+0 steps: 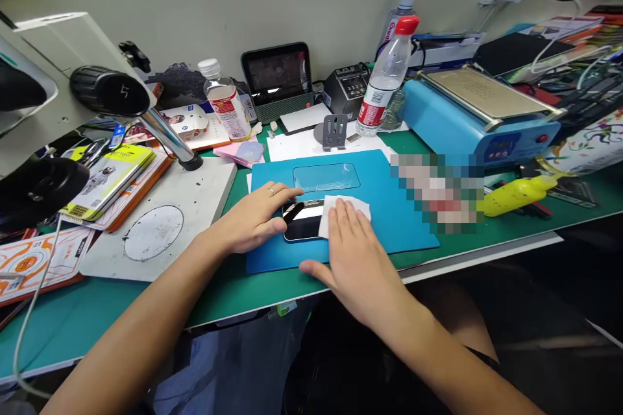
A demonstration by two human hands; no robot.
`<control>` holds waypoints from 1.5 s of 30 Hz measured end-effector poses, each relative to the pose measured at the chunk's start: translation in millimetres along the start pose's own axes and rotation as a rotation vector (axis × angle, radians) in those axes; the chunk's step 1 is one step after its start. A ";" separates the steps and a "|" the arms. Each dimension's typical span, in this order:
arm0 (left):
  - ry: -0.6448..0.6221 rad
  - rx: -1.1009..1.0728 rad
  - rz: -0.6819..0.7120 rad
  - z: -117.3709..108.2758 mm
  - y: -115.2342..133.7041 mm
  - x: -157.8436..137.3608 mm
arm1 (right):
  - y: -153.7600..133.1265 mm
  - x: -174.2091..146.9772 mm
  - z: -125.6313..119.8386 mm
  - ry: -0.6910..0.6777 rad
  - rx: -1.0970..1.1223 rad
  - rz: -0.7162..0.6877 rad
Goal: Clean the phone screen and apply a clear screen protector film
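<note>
Glossy black phone (pixel 302 220) lies flat on the blue mat (pixel 389 207), near the mat's front left part, its screen mirroring the light. White cloth (pixel 348 207) covers the phone's right end, and the right hand (pixel 353 253) lies on it palm down, fingers stretched out flat, pressing rather than gripping. The left hand (pixel 253 217) rests at the phone's left end, fingers curled loosely against its edge and steadying it, a ring on one finger. Beyond the phone, a clear screen protector (pixel 326 177) lies on the mat. The mat sits on the green worktop (pixel 233 292). Left of it stands a white microscope base (pixel 160 227); behind it, two plastic bottles (pixel 384 87) and a small screen (pixel 277 78); to the right, a blue heating machine (pixel 467 117) and a yellow tool (pixel 516 194).
</note>
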State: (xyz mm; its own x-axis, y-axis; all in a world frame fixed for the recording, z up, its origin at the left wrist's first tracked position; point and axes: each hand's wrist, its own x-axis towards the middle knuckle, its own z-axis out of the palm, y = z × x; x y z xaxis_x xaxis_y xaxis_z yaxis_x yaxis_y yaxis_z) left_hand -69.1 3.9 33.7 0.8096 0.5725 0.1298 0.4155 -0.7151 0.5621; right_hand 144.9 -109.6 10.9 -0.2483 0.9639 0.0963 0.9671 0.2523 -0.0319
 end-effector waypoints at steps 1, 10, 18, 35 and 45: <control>0.004 -0.004 0.002 0.0 1.1 -0.3 | -8.4 0.9 0.9 0.011 0.014 -0.004; 0.117 0.002 0.047 -1.7 2.5 -4.7 | -40.3 31.4 4.3 0.023 0.217 -0.158; 0.078 0.006 0.029 -1.2 0.4 -1.8 | -27.5 5.7 3.9 0.034 0.295 -0.338; 0.215 0.018 -0.117 4.1 -7.7 -4.1 | -14.2 37.6 -4.8 -0.075 0.290 -0.130; 0.228 0.039 -0.149 1.6 -3.5 -3.2 | -27.4 8.9 -0.9 -0.016 0.331 -0.384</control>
State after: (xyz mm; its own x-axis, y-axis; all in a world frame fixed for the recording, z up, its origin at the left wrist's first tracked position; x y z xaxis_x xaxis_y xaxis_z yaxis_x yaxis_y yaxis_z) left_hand -72.5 4.0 29.9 0.6261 0.7449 0.2307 0.5425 -0.6285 0.5574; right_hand 116.2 -108.1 13.5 -0.5856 0.7970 0.1476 0.7373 0.5994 -0.3115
